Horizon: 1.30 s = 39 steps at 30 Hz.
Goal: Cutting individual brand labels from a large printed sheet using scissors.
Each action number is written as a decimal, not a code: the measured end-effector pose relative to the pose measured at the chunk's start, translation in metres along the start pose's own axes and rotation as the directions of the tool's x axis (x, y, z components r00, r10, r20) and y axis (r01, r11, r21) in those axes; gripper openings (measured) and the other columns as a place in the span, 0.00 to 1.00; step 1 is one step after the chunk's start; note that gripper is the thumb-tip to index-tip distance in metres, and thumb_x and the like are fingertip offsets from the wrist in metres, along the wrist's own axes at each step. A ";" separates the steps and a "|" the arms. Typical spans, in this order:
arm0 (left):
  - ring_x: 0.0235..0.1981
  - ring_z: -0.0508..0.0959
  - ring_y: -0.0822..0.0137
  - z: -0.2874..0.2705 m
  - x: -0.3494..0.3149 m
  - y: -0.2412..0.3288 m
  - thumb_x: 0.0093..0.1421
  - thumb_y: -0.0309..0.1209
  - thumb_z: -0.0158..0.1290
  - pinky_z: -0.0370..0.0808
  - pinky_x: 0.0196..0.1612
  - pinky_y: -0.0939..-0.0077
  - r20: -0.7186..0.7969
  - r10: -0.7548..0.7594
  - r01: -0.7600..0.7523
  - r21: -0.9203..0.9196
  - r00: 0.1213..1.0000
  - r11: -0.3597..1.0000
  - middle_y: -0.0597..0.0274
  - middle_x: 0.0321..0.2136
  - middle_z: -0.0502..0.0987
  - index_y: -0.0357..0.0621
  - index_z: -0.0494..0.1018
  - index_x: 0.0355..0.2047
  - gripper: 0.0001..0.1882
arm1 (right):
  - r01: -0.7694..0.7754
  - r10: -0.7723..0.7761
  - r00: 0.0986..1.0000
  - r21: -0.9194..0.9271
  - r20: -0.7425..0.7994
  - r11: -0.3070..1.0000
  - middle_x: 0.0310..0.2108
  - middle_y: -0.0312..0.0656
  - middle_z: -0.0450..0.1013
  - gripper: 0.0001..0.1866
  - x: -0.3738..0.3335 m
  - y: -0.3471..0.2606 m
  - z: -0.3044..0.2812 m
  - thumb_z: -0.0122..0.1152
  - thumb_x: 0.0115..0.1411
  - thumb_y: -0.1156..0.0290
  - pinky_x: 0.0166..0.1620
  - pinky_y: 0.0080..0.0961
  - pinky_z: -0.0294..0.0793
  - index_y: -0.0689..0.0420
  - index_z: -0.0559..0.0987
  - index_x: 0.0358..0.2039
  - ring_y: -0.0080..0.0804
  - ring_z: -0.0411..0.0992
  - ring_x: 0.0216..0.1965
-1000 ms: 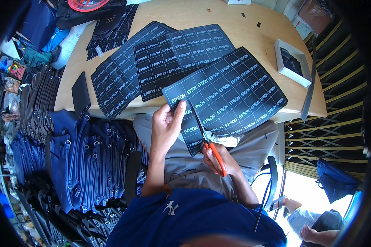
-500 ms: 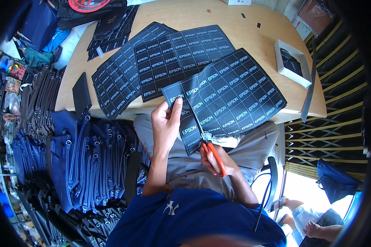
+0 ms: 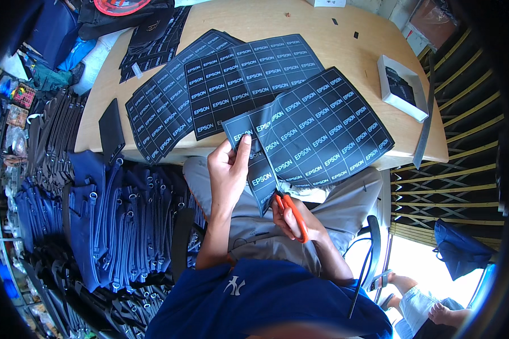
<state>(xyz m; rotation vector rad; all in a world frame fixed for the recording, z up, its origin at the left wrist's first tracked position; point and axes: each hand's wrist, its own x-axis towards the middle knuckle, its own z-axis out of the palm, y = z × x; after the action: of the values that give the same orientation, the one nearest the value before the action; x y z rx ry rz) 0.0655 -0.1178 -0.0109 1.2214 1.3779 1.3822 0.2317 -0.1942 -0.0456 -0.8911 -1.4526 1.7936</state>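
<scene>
My left hand [image 3: 230, 169] pinches the near-left part of a black sheet [image 3: 333, 130] printed with a grid of white lettering, thumb on top. A slit separates a narrow strip [image 3: 261, 181] along this side, still joined to the sheet at its far end. My right hand [image 3: 291, 221] grips orange-handled scissors [image 3: 297, 213] at the near end of the slit. Their dark blades lie partly hidden by the strip. The sheet extends right from my lap over the table edge.
More printed black sheets [image 3: 226, 85] overlap on the wooden table [image 3: 379, 147]. A white box [image 3: 418, 110] holding dark pieces and a long flat strip [image 3: 426, 130] lie at the right. Blue bags [image 3: 124, 226] hang in rows at left. Another person's legs [image 3: 415, 308] show lower right.
The scissors have drawn back slightly toward me along the slit, and the strip's near end has tilted. My left hand stays nearly still. The other person's hand and leg have shifted slightly.
</scene>
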 end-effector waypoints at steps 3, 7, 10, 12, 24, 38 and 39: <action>0.15 0.57 0.88 0.001 0.001 -0.005 0.63 0.31 0.51 0.51 0.17 0.87 -0.007 0.044 -0.044 0.001 0.999 0.999 0.78 0.13 0.63 0.36 0.74 0.27 0.11 | -0.023 0.023 1.000 0.025 -0.013 0.999 0.10 0.31 0.58 0.39 0.000 0.000 0.003 0.34 0.57 0.31 0.14 0.13 0.56 0.62 0.64 0.26 0.16 0.59 0.08; 0.15 0.57 0.88 0.002 0.000 -0.002 0.62 0.30 0.51 0.51 0.17 0.87 -0.011 0.054 -0.054 -0.011 0.998 0.998 0.78 0.13 0.64 0.35 0.74 0.28 0.10 | -0.062 0.064 0.998 0.079 -0.023 0.995 0.11 0.31 0.57 0.36 -0.001 -0.001 0.006 0.35 0.60 0.35 0.12 0.14 0.56 0.63 0.64 0.27 0.16 0.59 0.08; 0.16 0.57 0.88 0.002 0.000 -0.004 0.62 0.30 0.51 0.51 0.17 0.87 -0.014 0.051 -0.051 0.001 0.999 0.999 0.78 0.14 0.65 0.35 0.75 0.29 0.09 | -0.071 0.073 0.997 0.078 -0.014 0.994 0.11 0.31 0.57 0.34 0.000 -0.004 0.006 0.36 0.61 0.37 0.13 0.14 0.56 0.63 0.64 0.27 0.16 0.59 0.08; 0.16 0.57 0.88 0.003 -0.001 -0.004 0.62 0.29 0.51 0.51 0.17 0.87 -0.022 0.069 -0.069 -0.015 0.997 0.997 0.78 0.14 0.65 0.35 0.75 0.30 0.09 | -0.071 0.072 0.997 0.079 -0.009 0.994 0.11 0.32 0.57 0.34 0.000 -0.002 0.005 0.37 0.62 0.37 0.13 0.14 0.56 0.63 0.64 0.27 0.17 0.59 0.08; 0.16 0.58 0.88 0.002 -0.001 -0.005 0.63 0.30 0.51 0.52 0.17 0.88 -0.002 0.063 -0.063 0.001 0.998 0.998 0.78 0.15 0.66 0.35 0.75 0.30 0.09 | -0.107 0.110 0.994 0.105 -0.021 0.989 0.10 0.32 0.57 0.32 0.000 -0.002 0.005 0.36 0.65 0.43 0.12 0.15 0.57 0.61 0.64 0.20 0.18 0.59 0.07; 0.16 0.57 0.88 0.002 0.000 -0.006 0.63 0.31 0.51 0.50 0.17 0.87 -0.013 0.042 -0.042 0.000 0.999 0.999 0.79 0.14 0.65 0.35 0.75 0.30 0.10 | -0.123 0.126 0.991 0.073 -0.040 0.990 0.09 0.34 0.58 0.30 0.000 -0.003 0.007 0.33 0.67 0.48 0.11 0.15 0.57 0.60 0.62 0.17 0.19 0.60 0.06; 0.16 0.57 0.88 0.001 0.000 -0.005 0.63 0.31 0.51 0.50 0.17 0.87 -0.015 0.044 -0.044 -0.005 0.999 0.999 0.79 0.14 0.64 0.36 0.75 0.30 0.10 | -0.121 0.124 0.992 0.064 -0.038 0.991 0.09 0.34 0.59 0.30 0.001 -0.004 0.007 0.34 0.67 0.48 0.11 0.15 0.57 0.60 0.62 0.17 0.20 0.60 0.06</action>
<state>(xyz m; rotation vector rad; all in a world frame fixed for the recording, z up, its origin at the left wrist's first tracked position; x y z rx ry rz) 0.0666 -0.1174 -0.0163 1.2466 1.3639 1.4268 0.2255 -0.1971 -0.0407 -0.9993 -1.3343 1.8874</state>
